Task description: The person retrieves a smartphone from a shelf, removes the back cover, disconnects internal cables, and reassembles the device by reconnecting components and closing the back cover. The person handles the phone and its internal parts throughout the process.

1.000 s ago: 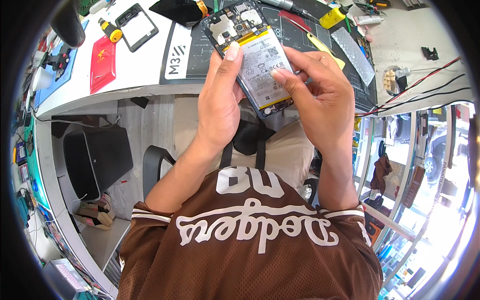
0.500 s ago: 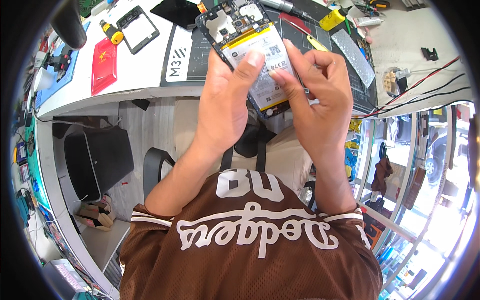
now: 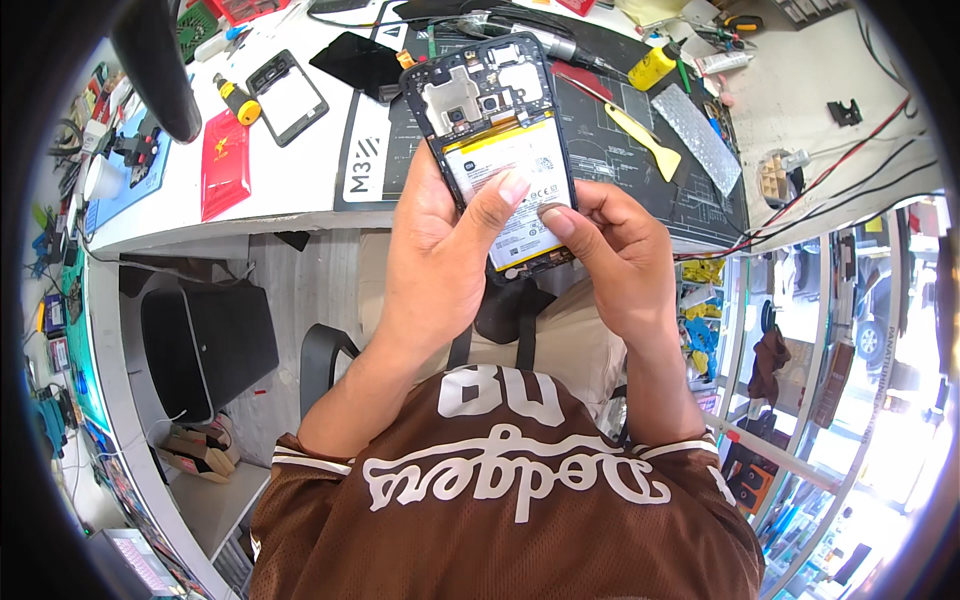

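An opened smartphone (image 3: 505, 115) is held up over the bench's front edge, its inner side facing me. Metal shields and the circuit board show at its far end, and a white battery (image 3: 475, 170) with yellow strips fills the middle. My left hand (image 3: 450, 240) grips the phone's left side, thumb lying across the battery. On the right edge, my right hand (image 3: 625, 255) closes round the lower part, its thumb also on the battery. The fingers behind the phone are hidden.
A black work mat (image 3: 610, 150) lies beneath, with a yellow spudger (image 3: 645, 140), bubble wrap (image 3: 697, 140) and a yellow bottle (image 3: 654, 66). Leftward are a phone frame (image 3: 287, 98), a black screen (image 3: 358, 66), a red packet (image 3: 226, 165) and a yellow-black screwdriver (image 3: 237, 100). Wires (image 3: 830, 190) trail at right.
The view has shifted, so the bench and phone sit lower in the picture. My right hand has slid down the phone's right edge and its fingers have curled in closer.
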Available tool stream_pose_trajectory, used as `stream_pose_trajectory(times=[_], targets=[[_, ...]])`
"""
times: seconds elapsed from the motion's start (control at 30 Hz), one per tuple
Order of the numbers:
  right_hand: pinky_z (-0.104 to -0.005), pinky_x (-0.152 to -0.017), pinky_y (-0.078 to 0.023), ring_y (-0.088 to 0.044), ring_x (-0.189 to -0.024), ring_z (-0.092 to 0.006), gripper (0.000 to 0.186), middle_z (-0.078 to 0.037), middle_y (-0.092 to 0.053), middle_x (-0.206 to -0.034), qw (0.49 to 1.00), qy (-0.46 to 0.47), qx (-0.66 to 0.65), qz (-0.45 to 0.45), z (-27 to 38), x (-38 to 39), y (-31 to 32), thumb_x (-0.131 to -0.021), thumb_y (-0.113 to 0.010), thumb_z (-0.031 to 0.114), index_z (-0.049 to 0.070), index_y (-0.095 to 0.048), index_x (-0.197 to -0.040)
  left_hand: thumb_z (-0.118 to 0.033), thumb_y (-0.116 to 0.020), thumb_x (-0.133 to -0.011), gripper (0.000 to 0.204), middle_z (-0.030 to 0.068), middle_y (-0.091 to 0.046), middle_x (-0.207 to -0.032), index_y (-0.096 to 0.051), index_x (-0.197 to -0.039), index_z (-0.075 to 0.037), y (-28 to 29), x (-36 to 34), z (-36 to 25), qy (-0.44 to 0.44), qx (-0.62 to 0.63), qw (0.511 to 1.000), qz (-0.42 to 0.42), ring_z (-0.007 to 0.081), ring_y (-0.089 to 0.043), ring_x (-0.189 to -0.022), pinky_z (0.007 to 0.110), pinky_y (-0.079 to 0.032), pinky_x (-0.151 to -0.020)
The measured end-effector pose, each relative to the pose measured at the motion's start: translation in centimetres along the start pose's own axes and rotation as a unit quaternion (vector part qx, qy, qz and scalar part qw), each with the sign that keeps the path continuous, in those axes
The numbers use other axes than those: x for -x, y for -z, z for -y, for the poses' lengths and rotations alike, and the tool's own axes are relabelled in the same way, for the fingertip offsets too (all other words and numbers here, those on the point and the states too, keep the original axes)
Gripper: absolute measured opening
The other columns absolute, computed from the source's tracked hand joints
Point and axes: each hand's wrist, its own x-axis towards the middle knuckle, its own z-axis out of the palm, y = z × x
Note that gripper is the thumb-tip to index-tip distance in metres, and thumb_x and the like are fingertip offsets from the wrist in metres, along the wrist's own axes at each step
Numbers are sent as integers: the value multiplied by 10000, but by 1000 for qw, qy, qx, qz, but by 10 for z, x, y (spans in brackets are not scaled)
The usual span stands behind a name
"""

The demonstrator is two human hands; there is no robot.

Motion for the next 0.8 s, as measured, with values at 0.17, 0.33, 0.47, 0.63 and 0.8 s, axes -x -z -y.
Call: stream_pose_trajectory(times=[0.17,0.33,0.47,0.63,0.8], targets=[[-258,-839,-542,-671,-942,-105,234,-79,-734,-1052,988,17,-146,39,-12,10,5,-1006,-692,80,-49,-676,-1201,-209,-604,-1042,447,250,-615,-1392,-506,-1402,37,2,5,-7,49,-19,998,37,249,-673,-1189,389,-564,-1003],[-283,-838,-549,-668,-940,-135,274,-84,-716,-1077,993,97,-46,-47,-19,11,-2,-927,-763,37,-5,-691,-1188,-170,-533,-1084,448,210,-559,-1474,-461,-1458,67,-13,11,-8,48,93,993,58,266,-622,-1258,396,-518,-1070],[-292,-784,-530,-656,-944,-189,364,-98,-693,-1101,885,359,253,-151,-4,4,-4,-822,-824,7,51,-742,-1174,-165,-518,-1092,435,194,-568,-1463,-463,-1458,65,-19,16,-14,43,68,994,70,237,-610,-1265,376,-506,-1069],[-277,-720,-467,-626,-1022,-210,328,-126,-672,-1174,810,427,387,-111,12,2,-1,-843,-769,27,42,-776,-1171,-172,-506,-1084,475,259,-564,-1447,-425,-1476,84,-25,25,-19,42,19,998,47,277,-637,-1244,402,-538,-1047],[-294,-728,-420,-621,-987,-180,372,-84,-693,-1164,788,440,413,-121,13,1,-3,-824,-770,93,95,-785,-1196,-170,-532,-1090,453,165,-592,-1396,-435,-1468,61,-23,32,-21,51,47,996,60,201,-608,-1225,348,-499,-1042]])
